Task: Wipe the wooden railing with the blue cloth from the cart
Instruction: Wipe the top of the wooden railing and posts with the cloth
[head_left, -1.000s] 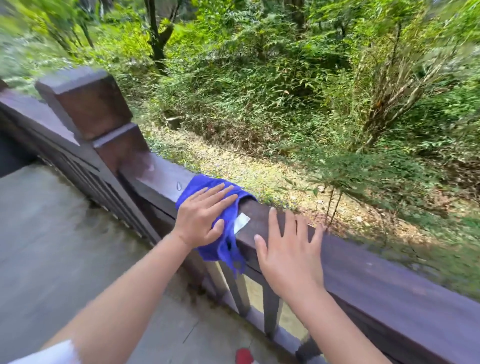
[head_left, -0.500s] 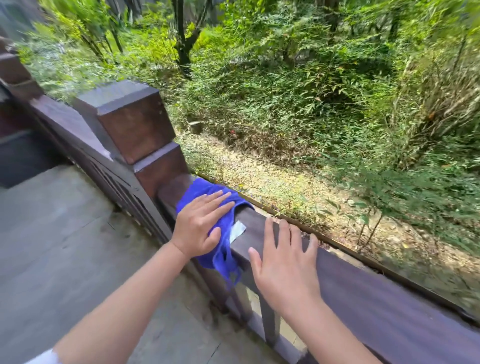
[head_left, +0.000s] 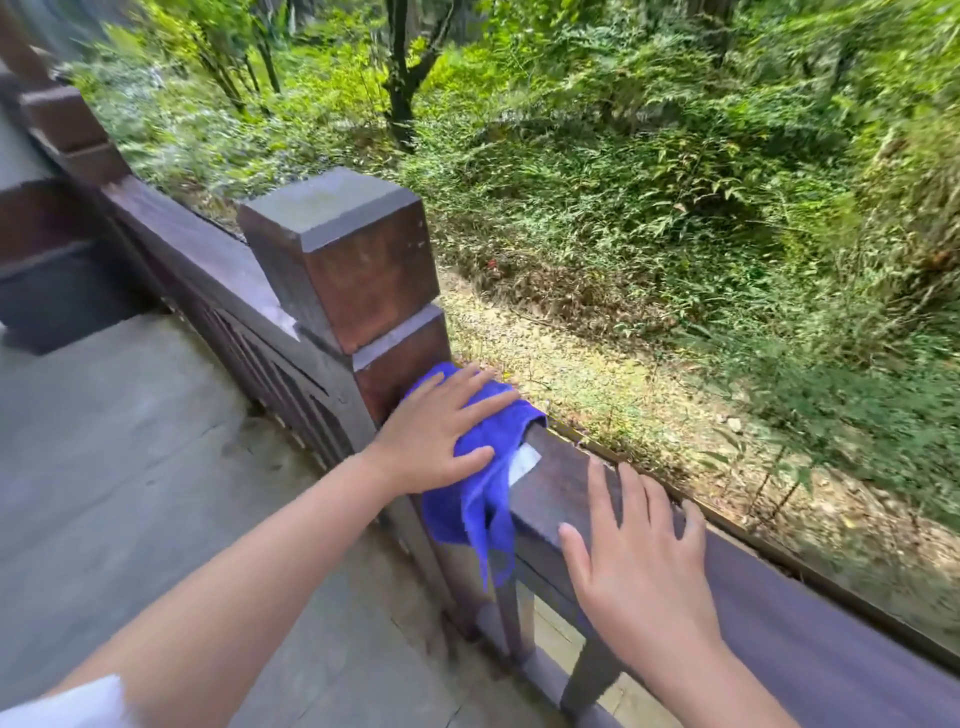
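A dark brown wooden railing (head_left: 810, 613) runs from the lower right up to the far left. A blue cloth (head_left: 480, 499) with a white tag lies over its top rail, right against a square post (head_left: 348, 260), with one end hanging down the near side. My left hand (head_left: 436, 436) presses flat on the cloth, fingers spread toward the far edge. My right hand (head_left: 636, 561) rests flat on the bare rail just right of the cloth, fingers apart, holding nothing.
Grey stone paving (head_left: 130, 467) lies on my side of the railing. Beyond the rail the ground drops to leaf litter and dense green bushes (head_left: 675, 208). A second post (head_left: 57, 114) stands at the far left. The cart is out of view.
My left hand has slid the cloth leftward along the rail until it meets the post. My right hand followed along the rail. The view has swung left.
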